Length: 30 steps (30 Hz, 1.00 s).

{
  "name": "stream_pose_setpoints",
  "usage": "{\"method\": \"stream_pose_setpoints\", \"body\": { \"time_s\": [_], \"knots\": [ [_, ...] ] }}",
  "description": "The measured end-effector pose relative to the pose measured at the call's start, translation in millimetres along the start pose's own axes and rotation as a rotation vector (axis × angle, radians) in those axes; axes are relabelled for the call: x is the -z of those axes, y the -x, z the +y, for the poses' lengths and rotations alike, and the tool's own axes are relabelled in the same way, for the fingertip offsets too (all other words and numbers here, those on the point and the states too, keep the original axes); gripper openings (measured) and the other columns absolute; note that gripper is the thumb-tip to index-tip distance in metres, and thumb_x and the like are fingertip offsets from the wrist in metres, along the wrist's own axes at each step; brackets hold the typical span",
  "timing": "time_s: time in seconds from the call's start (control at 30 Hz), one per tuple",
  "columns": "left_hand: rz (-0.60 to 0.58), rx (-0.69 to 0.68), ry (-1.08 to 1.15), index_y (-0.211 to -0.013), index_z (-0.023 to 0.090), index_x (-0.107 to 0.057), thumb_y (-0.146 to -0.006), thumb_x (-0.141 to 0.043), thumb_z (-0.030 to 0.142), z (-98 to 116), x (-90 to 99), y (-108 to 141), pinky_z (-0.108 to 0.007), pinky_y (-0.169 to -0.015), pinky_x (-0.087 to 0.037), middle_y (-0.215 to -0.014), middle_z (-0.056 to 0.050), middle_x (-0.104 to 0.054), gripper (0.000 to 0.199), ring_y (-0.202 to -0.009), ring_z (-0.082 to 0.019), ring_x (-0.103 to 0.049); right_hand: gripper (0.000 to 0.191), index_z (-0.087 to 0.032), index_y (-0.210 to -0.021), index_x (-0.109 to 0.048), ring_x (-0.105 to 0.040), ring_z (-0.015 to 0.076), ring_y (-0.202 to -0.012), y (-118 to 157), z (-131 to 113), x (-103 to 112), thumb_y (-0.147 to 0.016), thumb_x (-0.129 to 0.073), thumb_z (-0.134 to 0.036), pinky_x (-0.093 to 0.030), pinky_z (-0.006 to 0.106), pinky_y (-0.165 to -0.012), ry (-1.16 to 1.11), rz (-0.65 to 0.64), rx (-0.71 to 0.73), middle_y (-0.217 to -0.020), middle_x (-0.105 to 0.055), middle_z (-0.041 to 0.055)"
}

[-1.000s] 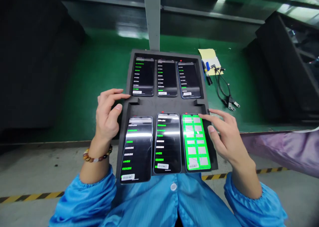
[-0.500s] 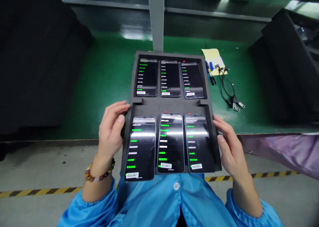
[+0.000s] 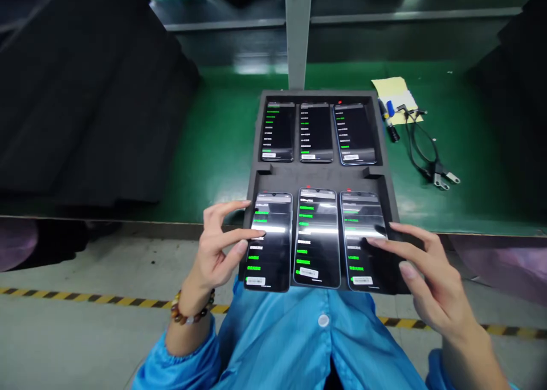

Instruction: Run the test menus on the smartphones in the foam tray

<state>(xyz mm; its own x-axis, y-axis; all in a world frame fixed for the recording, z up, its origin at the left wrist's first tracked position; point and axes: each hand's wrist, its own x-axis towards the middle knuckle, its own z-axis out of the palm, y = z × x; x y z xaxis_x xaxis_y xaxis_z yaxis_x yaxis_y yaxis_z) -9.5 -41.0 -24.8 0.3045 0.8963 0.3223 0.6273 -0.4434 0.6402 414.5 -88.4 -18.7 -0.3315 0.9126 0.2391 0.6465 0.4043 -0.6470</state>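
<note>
1. Head view, where things are: the tray (image 3: pixel 294 177) lies partly on the green bench top (image 3: pixel 217 139), its near end overhanging the edge. It holds the far-left phone (image 3: pixel 282 136), far-middle phone (image 3: pixel 321 136), far-right phone (image 3: pixel 361 130), near-left phone (image 3: pixel 276 261), near-middle phone (image 3: pixel 320 250) and near-right phone (image 3: pixel 376 264).
2. Left hand (image 3: pixel 216 253): fingers spread, grasping nothing; one fingertip is at the near-left phone's glass, another at the tray's side wall. Whether it presses, I cannot tell.
3. Right hand (image 3: pixel 440 281): likewise spread and grasping nothing, one fingertip over the near-right phone's screen, another by the tray's right wall.
4. Handling: the phones look light, rigid, slick and breakable; the long edges are probably the safest hold, clear of the screens. The tray seems light and slightly yielding, best supported under both side walls.
5. Materials: glossy dark glass with rounded corners, reflecting a white streak; pale rectangular labels; matte, foam-like black tray walls with square ledges. The cables (image 3: pixel 412 145) beside it look thin and flexible.
</note>
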Motion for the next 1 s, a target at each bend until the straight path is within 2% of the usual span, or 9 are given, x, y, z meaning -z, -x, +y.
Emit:
{"method": "stream_pose_setpoints", "body": {
  "time_s": [0.1, 0.27, 0.43, 0.57, 0.67, 0.73, 0.83, 0.9, 1.0],
  "knots": [
    [-0.067, 0.030, -0.026, -0.123, 0.037, -0.082, -0.109, -0.047, 0.040, 1, 1.0, -4, -0.063, -0.122, -0.037, -0.163, -0.003, -0.053, 0.038, -0.144, -0.034, -0.048, 0.046, -0.031, -0.148, -0.064, -0.052, 0.0354, -0.144, -3, 3, 0, -0.106, -0.049, -0.022, -0.045, 0.057, -0.114, 0.009, -0.004, -0.024, -0.142, -0.071, 0.0055],
    [-0.108, 0.086, -0.089, -0.136, 0.033, -0.075, -0.111, -0.042, 0.042, 0, 1.8, -12, -0.065, -0.125, -0.032, -0.164, -0.008, -0.051, 0.043, -0.149, -0.035, -0.044, 0.047, -0.032, -0.154, -0.058, -0.047, 0.0371, -0.151, -19, 3, -1, -0.109, -0.047, -0.027, -0.038, 0.061, -0.120, 0.066, -0.002, -0.053, -0.151, -0.066, 0.0051],
    [-0.082, 0.122, -0.110, -0.140, 0.031, -0.072, -0.111, -0.038, 0.045, 2, 3.5, -14, -0.063, -0.126, -0.032, -0.165, -0.008, -0.051, 0.046, -0.151, -0.034, -0.043, 0.048, -0.032, -0.156, -0.055, -0.046, 0.0364, -0.151, -42, -16, -5, -0.108, -0.049, -0.026, -0.040, 0.060, -0.119, 0.071, -0.079, 0.059, -0.152, -0.066, 0.0052],
    [-0.026, 0.080, -0.093, -0.132, 0.034, -0.078, -0.111, -0.039, 0.045, 4, 8.7, -8, -0.063, -0.124, -0.034, -0.163, -0.007, -0.052, 0.046, -0.147, -0.034, -0.046, 0.046, -0.030, -0.152, -0.058, -0.050, 0.0322, -0.148, -59, -34, -11, -0.107, -0.052, -0.024, -0.044, 0.055, -0.115, 0.038, -0.227, 0.220, -0.147, -0.069, 0.0064],
    [-0.094, 0.014, -0.063, -0.119, 0.035, -0.083, -0.111, -0.041, 0.043, 4, 11.0, -5, -0.063, -0.123, -0.035, -0.164, -0.004, -0.052, 0.044, -0.146, -0.034, -0.046, 0.043, -0.029, -0.150, -0.059, -0.052, 0.0307, -0.147, -69, -36, -16, -0.108, -0.051, -0.024, -0.040, 0.055, -0.117, 0.061, -0.279, 0.247, -0.143, -0.072, 0.0053],
    [-0.132, 0.040, -0.079, -0.125, 0.035, -0.081, -0.111, -0.039, 0.042, 3, 9.9, -7, -0.063, -0.123, -0.034, -0.164, -0.005, -0.052, 0.045, -0.148, -0.034, -0.045, 0.043, -0.029, -0.151, -0.058, -0.051, 0.0312, -0.147, -74, -31, -17, -0.109, -0.049, -0.025, -0.037, 0.056, -0.119, 0.106, -0.250, 0.216, -0.146, -0.071, 0.0051],
    [-0.107, 0.100, -0.142, -0.141, 0.033, -0.072, -0.112, -0.037, 0.040, 4, 5.7, -14, -0.065, -0.127, -0.028, -0.166, -0.009, -0.049, 0.047, -0.151, -0.034, -0.043, 0.045, -0.029, -0.154, -0.055, -0.047, 0.0324, -0.151, -73, -20, -10, -0.111, -0.046, -0.027, -0.034, 0.056, -0.120, 0.171, -0.168, 0.130, -0.156, -0.064, 0.0056],
    [-0.094, 0.079, -0.144, -0.145, 0.032, -0.070, -0.112, -0.037, 0.039, 7, 3.6, -19, -0.065, -0.128, -0.026, -0.167, -0.009, -0.048, 0.047, -0.153, -0.034, -0.042, 0.046, -0.031, -0.156, -0.054, -0.045, 0.0329, -0.153, -65, -12, -1, -0.111, -0.045, -0.029, -0.035, 0.056, -0.120, 0.172, -0.129, 0.048, -0.157, -0.062, 0.0054],
    [-0.126, 0.023, -0.111, -0.140, 0.035, -0.073, -0.111, -0.040, 0.038, 10, 4.0, -25, -0.064, -0.127, -0.028, -0.167, -0.007, -0.049, 0.044, -0.152, -0.034, -0.045, 0.044, -0.035, -0.152, -0.060, -0.048, 0.0342, -0.151, -43, -3, 13, -0.111, -0.045, -0.031, -0.037, 0.057, -0.118, 0.120, -0.087, -0.058, -0.152, -0.064, 0.0053]
  ]
}}
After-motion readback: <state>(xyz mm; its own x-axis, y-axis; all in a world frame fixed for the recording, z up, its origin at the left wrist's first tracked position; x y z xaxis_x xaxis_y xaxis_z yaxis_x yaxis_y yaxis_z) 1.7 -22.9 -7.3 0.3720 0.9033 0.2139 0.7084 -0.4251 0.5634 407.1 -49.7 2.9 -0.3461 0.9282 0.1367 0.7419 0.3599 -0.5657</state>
